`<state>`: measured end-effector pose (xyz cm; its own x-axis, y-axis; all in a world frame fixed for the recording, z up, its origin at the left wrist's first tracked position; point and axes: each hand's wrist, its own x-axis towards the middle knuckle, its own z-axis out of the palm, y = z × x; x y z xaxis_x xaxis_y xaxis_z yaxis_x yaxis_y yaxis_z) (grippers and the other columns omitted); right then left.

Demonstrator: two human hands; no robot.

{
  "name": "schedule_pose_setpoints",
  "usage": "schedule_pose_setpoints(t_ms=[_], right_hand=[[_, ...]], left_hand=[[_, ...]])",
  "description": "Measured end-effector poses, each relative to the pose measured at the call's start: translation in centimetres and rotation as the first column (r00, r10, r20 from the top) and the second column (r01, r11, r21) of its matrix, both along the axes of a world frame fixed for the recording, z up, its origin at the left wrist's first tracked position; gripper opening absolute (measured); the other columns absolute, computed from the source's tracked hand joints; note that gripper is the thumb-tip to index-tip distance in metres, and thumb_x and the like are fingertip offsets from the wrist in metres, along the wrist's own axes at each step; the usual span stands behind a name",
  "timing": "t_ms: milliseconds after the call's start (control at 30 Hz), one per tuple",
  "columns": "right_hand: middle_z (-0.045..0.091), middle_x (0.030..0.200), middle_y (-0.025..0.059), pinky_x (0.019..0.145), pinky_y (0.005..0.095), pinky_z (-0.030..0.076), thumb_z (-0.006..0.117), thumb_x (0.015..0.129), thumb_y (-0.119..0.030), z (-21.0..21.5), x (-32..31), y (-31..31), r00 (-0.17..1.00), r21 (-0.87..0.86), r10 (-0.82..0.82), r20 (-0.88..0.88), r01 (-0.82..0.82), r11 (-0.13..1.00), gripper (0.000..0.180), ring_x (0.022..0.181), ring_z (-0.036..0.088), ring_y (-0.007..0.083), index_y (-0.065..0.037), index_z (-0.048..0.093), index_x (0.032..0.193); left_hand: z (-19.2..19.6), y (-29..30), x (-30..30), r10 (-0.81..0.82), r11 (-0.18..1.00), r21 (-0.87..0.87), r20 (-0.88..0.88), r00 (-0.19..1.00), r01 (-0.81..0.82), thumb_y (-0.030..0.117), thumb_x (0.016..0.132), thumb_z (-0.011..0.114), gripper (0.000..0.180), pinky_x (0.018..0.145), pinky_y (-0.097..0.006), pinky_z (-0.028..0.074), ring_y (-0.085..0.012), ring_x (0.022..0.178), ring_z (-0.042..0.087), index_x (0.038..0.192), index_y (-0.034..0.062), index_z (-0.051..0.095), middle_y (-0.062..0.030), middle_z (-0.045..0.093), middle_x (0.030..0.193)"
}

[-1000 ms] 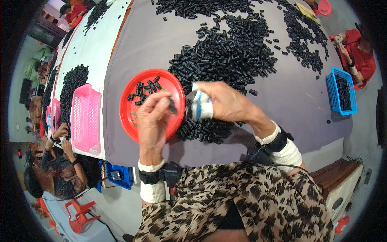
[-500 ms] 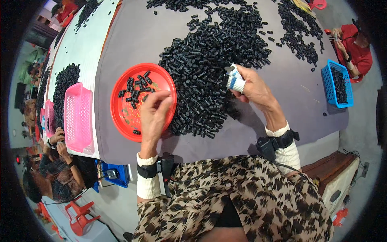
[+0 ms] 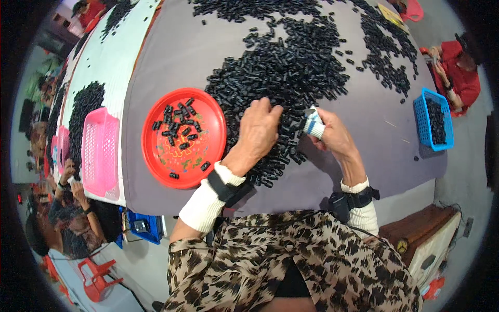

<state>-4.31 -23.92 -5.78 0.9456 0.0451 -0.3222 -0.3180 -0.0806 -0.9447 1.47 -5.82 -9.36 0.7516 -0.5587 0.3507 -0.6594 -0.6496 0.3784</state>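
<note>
The left hand (image 3: 258, 130) rests spread on the black pieces (image 3: 280, 78) beside the red plate (image 3: 156, 151); the right hand (image 3: 332, 136) grips a white roll (image 3: 313, 122), probably tape. Rake small handfuls plateward.

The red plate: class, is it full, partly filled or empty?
Partly filled. The red plate holds a loose scatter of small black pieces, with its patterned base showing.

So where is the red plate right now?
In the head view the red plate lies on the grey table, left of the left hand and the black pile, right of the pink basket.
</note>
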Motion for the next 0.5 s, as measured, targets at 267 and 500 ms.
schedule_pose_setpoints(t_ms=[267,500], right_hand=[[0.046,0.056,-0.0029,0.036,0.0194,0.029,0.049,0.083,-0.011,0.4,0.3,1.1,0.999,0.002,0.012,-0.037,-0.012,1.000,0.008,0.040,0.039,0.0038,-0.007,0.054,0.079],[0.046,0.059,-0.0041,0.038,0.0198,0.029,0.055,0.082,-0.015,3.4,2.0,4.6,0.971,0.059,0.191,0.143,-0.201,0.978,0.008,0.043,0.039,0.0029,-0.007,0.053,0.082]], left_hand=[[0.0,0.4,0.2,-0.011,0.990,-0.142,-0.089,0.996,-0.002,0.006,0.071,0.061,0.008,0.064,-0.037,0.044,-0.0294,0.075,0.054,0.077,0.0014,0.060,-0.0125,0.053,0.078],[5.8,6.7,-1.2,-0.676,0.229,-0.761,-0.573,0.464,-0.608,0.010,0.087,0.056,0.020,0.068,-0.025,0.047,-0.0097,0.069,0.055,0.104,0.0007,0.059,-0.0042,0.061,0.084]])
